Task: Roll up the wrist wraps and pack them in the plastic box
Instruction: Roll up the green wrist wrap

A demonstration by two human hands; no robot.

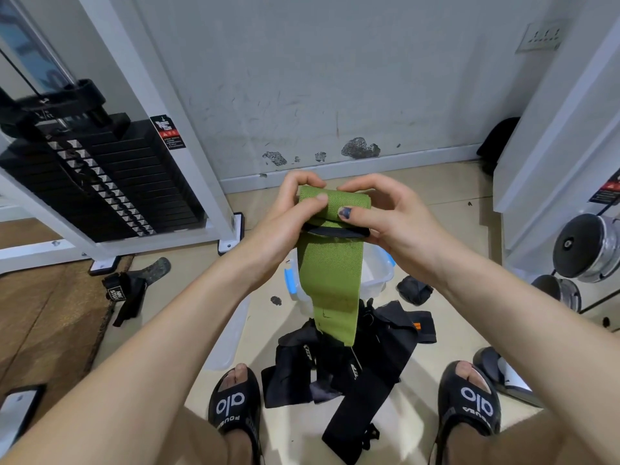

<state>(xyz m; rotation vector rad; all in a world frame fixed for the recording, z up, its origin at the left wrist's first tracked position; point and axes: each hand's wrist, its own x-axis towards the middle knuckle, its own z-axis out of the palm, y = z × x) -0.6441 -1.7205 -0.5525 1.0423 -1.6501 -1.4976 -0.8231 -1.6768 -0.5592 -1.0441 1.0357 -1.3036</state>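
Observation:
I hold a green wrist wrap in front of me with both hands. Its top end is folded over into the start of a roll, with a black strip showing under the fold. My left hand pinches the roll's left side, thumb on top. On the right side, my right hand grips it with the thumb pressed on the fold. The wrap's loose tail hangs down to the floor. Behind the tail stands the clear plastic box with blue clips, partly hidden. A pile of black wraps lies between my feet.
A clear box lid lies on the floor left of the pile. A black glove rests by the weight stack machine at left. One rolled black wrap sits right of the box. Dumbbells stand at right. A phone lies at lower left.

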